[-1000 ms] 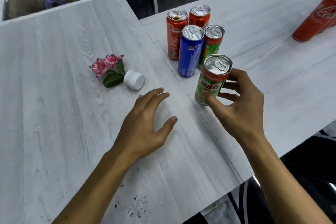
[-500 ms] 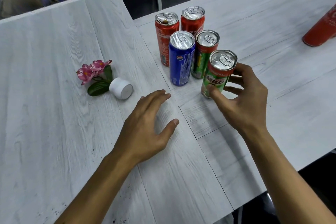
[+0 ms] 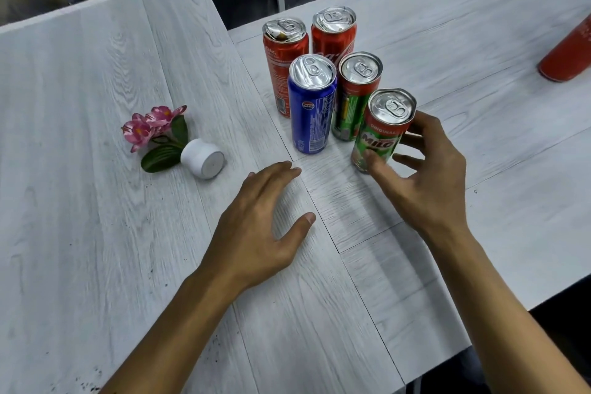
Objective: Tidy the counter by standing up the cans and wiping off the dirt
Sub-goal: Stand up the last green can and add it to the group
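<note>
The right hand (image 3: 425,176) is wrapping its fingers around the Milo can (image 3: 380,134), setting it upright beside the other standing cans, while the left hand (image 3: 256,227) is lying open and empty on the counter (image 3: 96,233).

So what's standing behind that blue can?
Behind the blue can stand two red cans, side by side and upright; a green can stands to its right. The blue can hides the lower part of the nearer red one, so nothing shows there.
</note>
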A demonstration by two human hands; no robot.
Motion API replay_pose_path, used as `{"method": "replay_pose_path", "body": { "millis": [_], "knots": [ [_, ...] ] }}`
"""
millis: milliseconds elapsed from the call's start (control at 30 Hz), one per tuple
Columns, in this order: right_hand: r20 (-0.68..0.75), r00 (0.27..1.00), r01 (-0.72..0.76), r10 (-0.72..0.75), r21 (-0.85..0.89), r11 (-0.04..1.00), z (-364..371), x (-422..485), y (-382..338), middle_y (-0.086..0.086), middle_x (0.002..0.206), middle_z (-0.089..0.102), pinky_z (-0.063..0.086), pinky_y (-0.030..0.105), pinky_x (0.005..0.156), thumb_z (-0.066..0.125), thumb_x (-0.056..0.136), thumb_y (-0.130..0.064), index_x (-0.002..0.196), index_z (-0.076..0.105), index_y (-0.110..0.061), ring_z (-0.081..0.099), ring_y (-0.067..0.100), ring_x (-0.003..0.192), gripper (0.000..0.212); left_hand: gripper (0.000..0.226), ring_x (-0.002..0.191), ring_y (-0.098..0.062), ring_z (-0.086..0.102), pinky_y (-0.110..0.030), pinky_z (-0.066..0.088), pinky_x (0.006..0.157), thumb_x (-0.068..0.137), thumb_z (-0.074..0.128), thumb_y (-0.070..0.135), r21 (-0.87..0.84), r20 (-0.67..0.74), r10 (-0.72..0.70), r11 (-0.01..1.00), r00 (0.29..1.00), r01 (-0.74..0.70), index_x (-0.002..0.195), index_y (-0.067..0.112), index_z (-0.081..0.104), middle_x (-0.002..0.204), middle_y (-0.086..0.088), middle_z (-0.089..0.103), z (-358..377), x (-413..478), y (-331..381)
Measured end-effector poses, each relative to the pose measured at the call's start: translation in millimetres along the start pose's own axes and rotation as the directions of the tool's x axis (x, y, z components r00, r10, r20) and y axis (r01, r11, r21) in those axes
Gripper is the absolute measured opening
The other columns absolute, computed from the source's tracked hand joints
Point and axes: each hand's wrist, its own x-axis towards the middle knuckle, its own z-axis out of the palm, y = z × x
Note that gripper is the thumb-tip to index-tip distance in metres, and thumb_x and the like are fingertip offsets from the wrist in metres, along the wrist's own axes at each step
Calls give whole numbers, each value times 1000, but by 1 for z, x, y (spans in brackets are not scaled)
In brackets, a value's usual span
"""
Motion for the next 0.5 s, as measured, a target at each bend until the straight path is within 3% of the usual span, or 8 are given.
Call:
{"method": "replay_pose_path", "body": {
  "millis": [67, 233, 400, 500],
  "knots": [
    [32, 999, -18, 19, -25, 1000, -2, -3, 2, -9, 131, 65, 55, 21, 89, 80, 83, -48, 139, 53, -22, 61, 0, 116, 68, 69, 153, -10, 30, -44, 39, 120, 91, 57, 63, 2, 6, 2, 1000, 1000, -2, 153, 38, 39, 163, 19, 34, 2, 0, 0],
    [122, 984, -104, 129, -190, 976, -8, -25, 10, -1, 144, 58, 45, 30, 101, 70, 83, -69, 144, 53, -20, 55, 12, 128, 80, 70, 153, -9, 29, -41, 36, 121, 91, 55, 65, 8, 6, 5, 1000, 1000, -5, 154, 39, 38, 164, 20, 33, 3, -2, -3],
    [150, 979, -82, 140, -340, 937, -19, -57, 10, 5, 148, 56, 34, 34, 116, 63, 94, -59, 139, 59, -12, 42, 21, 146, 66, 68, 154, -2, 21, -21, 14, 120, 92, 51, 67, 36, 11, 27, 999, 1000, -27, 154, 42, 37, 165, 23, 29, 3, -7, -6],
    [176, 979, -28, 103, -383, 923, -22, -75, 0, 8, 147, 57, 33, 36, 119, 59, 95, -56, 135, 63, -7, 39, 23, 148, 64, 66, 156, -5, 19, -27, 17, 124, 94, 49, 66, 27, 18, 33, 999, 999, -34, 154, 43, 37, 165, 24, 27, 0, -15, -7]
  ]
}}
